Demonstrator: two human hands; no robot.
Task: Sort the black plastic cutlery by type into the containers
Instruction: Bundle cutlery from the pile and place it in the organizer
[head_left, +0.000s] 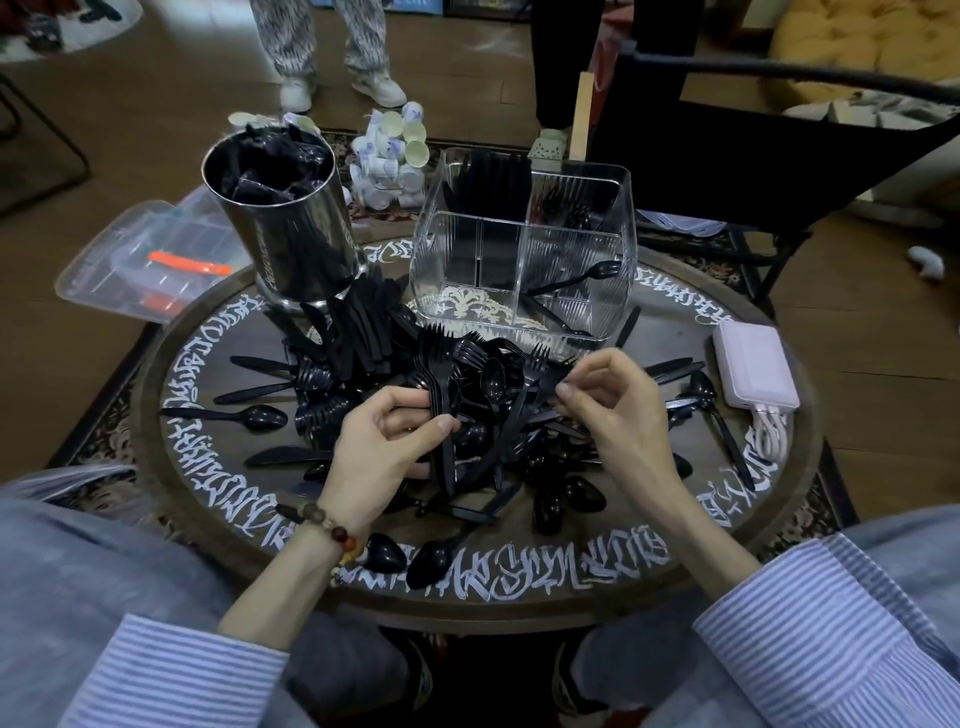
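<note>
While both hands worked over the heap, the risks stood as follows

Forks in left hand: the left hand (387, 441) gripped a small bundle of forks (441, 364) by their handles, tines up, fingers curled round them; the bundle looked loosely stacked, so one could slide out if the grasp eased

Fork in right hand: the right hand (610, 402) pinched a single fork (535, 374) between thumb and fingertips, its handle running down into the pile; pulling it free could drag tangled neighbours along

Pile: mixed cutlery pile (478, 431) of spoons, forks and knives lay at the middle of the round table (208, 525), just in front of the containers; tines looked interlocked, so a sharp tug might scatter pieces toward the rim and onto the floor

Loose spoons: a few spoons (431, 558) lay near the table's near edge, beside the person's wrists; a sleeve could sweep them off

Clear container: the clear divided container (524, 249) stood beyond the pile with some cutlery in its back and right sections; all pieces being black, a fork could easily go in the wrong section

Steel cylinder: the steel cylinder (285, 218) stood to the left, packed with black items, knives leaning at its base; a reaching arm could knock it over

Power bank: the power bank (753, 371) and its cable lay at the right rim, near stray cutlery that could snag it
</note>
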